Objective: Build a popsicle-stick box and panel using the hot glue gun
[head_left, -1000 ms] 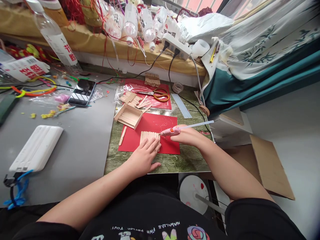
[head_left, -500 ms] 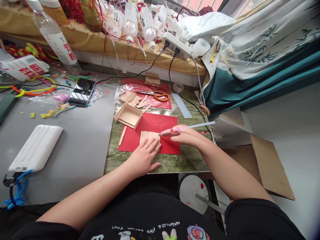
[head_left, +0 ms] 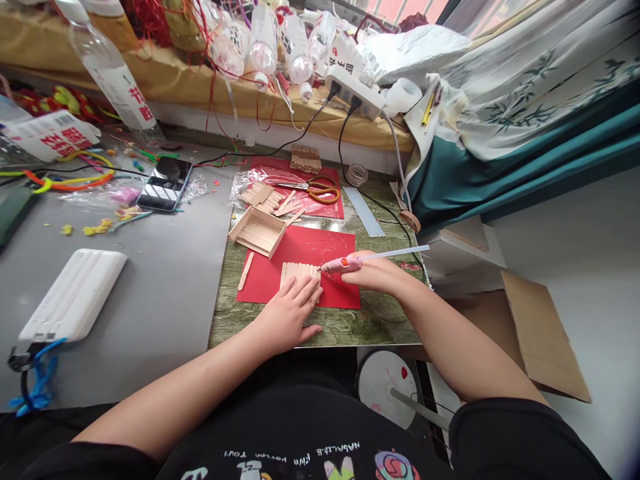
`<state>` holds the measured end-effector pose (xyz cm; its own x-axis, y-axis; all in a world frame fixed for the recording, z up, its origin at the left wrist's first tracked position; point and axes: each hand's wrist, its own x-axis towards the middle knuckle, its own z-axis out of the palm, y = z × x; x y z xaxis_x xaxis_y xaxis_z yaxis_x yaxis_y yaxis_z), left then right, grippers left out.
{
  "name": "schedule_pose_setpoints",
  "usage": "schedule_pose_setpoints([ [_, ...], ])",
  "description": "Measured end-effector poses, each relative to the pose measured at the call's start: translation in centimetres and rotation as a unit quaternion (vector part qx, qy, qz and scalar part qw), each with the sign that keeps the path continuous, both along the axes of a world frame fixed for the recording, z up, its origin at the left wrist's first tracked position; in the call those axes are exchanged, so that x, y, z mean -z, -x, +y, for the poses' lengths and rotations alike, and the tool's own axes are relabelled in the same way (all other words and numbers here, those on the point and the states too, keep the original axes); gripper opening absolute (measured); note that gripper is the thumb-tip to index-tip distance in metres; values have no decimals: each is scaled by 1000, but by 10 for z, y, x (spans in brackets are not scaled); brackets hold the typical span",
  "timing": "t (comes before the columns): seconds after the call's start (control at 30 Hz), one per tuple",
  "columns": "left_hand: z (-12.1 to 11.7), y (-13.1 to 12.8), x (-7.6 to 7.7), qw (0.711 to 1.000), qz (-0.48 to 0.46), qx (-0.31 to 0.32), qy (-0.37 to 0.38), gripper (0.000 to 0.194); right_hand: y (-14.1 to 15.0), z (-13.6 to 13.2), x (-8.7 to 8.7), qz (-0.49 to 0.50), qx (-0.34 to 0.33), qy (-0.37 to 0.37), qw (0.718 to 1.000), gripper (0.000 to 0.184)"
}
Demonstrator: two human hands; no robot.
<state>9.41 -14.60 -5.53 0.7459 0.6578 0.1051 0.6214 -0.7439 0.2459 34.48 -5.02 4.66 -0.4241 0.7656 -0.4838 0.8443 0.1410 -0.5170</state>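
Observation:
My left hand (head_left: 289, 312) lies flat with fingers stretched over a row of wooden craft sticks (head_left: 297, 270) set side by side on a red sheet (head_left: 320, 245). In my right hand (head_left: 373, 272) is a pink glue gun (head_left: 341, 265), its nozzle at the right end of the row. A clear glue stick (head_left: 400, 252) juts from the gun's back. One loose craft stick (head_left: 245, 271) rests at the sheet's left edge. Behind it stands an open box made of craft sticks (head_left: 260, 231). Part of the row is hidden under my left fingers.
Scissors (head_left: 323, 189), bundled craft sticks (head_left: 263, 195) and spare glue sticks (head_left: 363, 212) lie farther back. A power strip (head_left: 356, 93) sits on the ledge, with cords hanging down. On the grey left surface are a phone (head_left: 165, 187) and a white power bank (head_left: 74, 295).

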Motion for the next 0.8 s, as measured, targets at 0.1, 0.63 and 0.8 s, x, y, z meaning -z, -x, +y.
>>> schedule_pose_setpoints([
  [0.1, 0, 0, -1, 1000, 0, 0, 2, 81, 0, 0, 1, 6, 6, 2, 1000, 62],
  [0.63, 1, 0, 0, 1000, -4, 3, 10, 82, -1, -5, -3, -18, -8, -14, 1000, 61],
  [0.8, 0, 0, 1, 1000, -2, 0, 9, 83, 5, -13, -2, -52, -28, -45, 997, 37],
])
